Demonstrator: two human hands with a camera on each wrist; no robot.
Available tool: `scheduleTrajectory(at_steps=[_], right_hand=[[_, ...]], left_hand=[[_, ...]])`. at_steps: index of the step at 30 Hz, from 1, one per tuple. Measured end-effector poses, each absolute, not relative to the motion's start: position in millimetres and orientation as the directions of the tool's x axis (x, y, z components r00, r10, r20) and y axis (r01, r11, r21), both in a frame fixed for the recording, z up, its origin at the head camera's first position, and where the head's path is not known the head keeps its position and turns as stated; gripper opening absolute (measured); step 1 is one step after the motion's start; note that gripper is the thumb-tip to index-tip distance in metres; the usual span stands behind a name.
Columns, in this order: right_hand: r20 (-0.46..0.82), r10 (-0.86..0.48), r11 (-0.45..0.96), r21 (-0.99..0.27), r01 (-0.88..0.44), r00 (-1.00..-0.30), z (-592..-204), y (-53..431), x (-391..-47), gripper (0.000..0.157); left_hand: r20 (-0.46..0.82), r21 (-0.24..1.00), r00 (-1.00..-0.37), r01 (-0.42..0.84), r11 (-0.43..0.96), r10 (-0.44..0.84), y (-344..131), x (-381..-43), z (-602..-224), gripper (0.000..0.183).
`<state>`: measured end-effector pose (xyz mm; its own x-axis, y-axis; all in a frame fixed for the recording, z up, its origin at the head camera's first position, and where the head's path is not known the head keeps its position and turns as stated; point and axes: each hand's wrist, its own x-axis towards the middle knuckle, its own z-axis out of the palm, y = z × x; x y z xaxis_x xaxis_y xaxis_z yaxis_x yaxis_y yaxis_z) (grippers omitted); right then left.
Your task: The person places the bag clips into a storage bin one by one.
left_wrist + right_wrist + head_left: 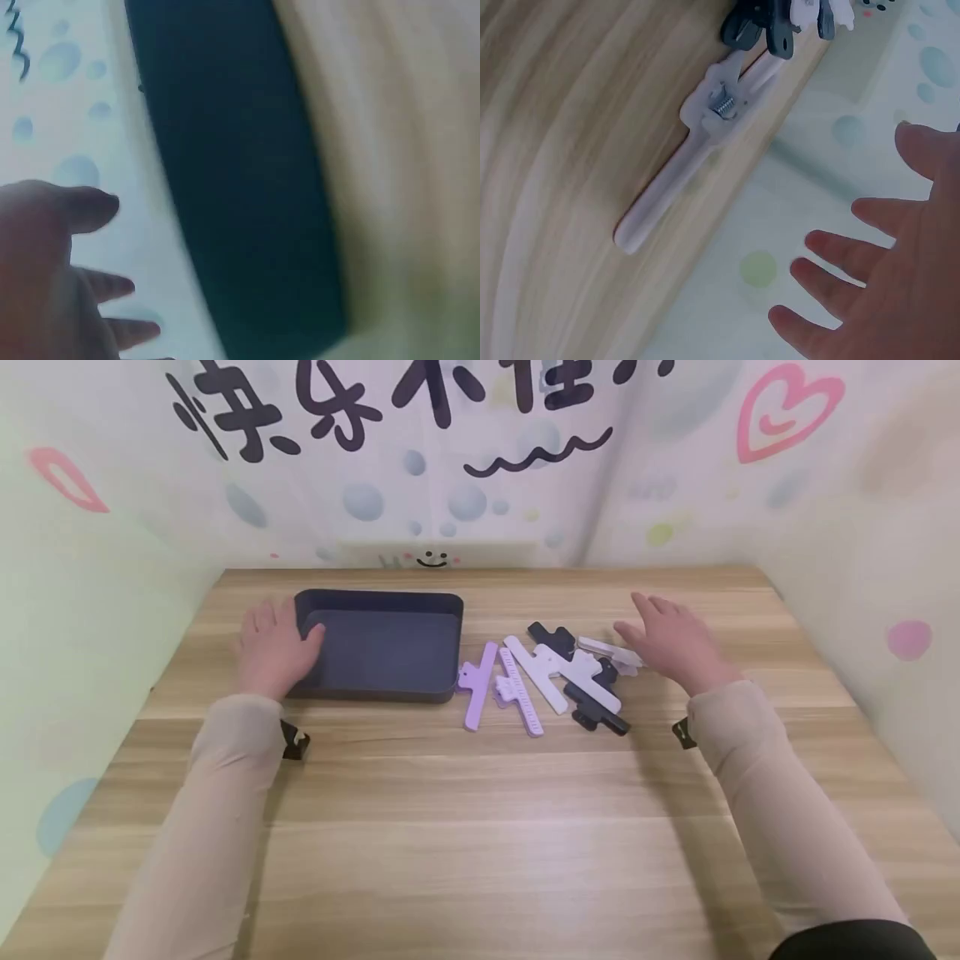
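My left hand (273, 649) hovers at the left end of a dark rectangular tray (375, 697), overlapping its rim in the head view. In the left wrist view its fingers are spread and hold nothing, with the tray (240, 165) beside them. Right of the tray lie several bag clips: a purple clip (481, 687), a lilac clip (521, 693), white clips (590, 683) and black clips (596, 710), some overlapping. My right hand (678, 639), fingers spread and holding nothing, is nearest a pale clip (667, 187) with a metal spring, at the group's right end.
The wooden table (465, 835) runs back to a wall (300, 518) printed with dots, hearts and lettering. More wall closes in on the left and right. A dark rounded object (851, 942) shows at the bottom right edge.
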<state>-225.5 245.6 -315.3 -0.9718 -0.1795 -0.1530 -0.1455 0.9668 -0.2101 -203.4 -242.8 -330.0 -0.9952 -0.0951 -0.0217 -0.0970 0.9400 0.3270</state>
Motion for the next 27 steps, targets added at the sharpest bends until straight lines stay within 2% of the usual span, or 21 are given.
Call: scheduleTrajectory(at_steps=[3,6,10,13,18,27], right_hand=[[-0.136,-0.148,0.953,-0.284,-0.104,-0.98,-323.9,249.4,-222.8,0.076],[-0.115,-0.125,0.927,-0.368,-0.075,-0.986,-335.0,252.2,-218.5,0.073],[-0.108,-0.09,0.854,-0.519,-0.021,-0.99,-351.4,254.7,-212.4,0.063],[-0.128,-0.063,0.747,-0.663,0.038,-0.99,-362.4,256.6,-210.4,0.055],[-0.159,-0.025,0.594,-0.796,0.114,-0.987,-376.4,261.7,-209.0,0.046],[-0.218,-0.039,0.366,-0.911,0.189,-0.975,-393.1,269.3,-209.2,0.049]], left_hand=[[0.011,0.403,-0.989,-0.129,0.906,-0.146,-255.7,-201.2,-343.8,0.068],[-0.01,0.518,-0.978,-0.183,0.835,-0.208,-268.2,-197.9,-357.0,0.063],[-0.058,0.675,-0.951,-0.261,0.69,-0.303,-280.2,-192.4,-372.1,0.052],[-0.067,0.776,-0.93,-0.276,0.567,-0.36,-285.3,-189.5,-380.4,0.046],[-0.096,0.866,-0.927,-0.258,0.428,-0.363,-286.6,-185.9,-388.2,0.053],[-0.033,0.977,-0.932,-0.106,0.184,-0.36,-287.6,-183.0,-394.8,0.054]])
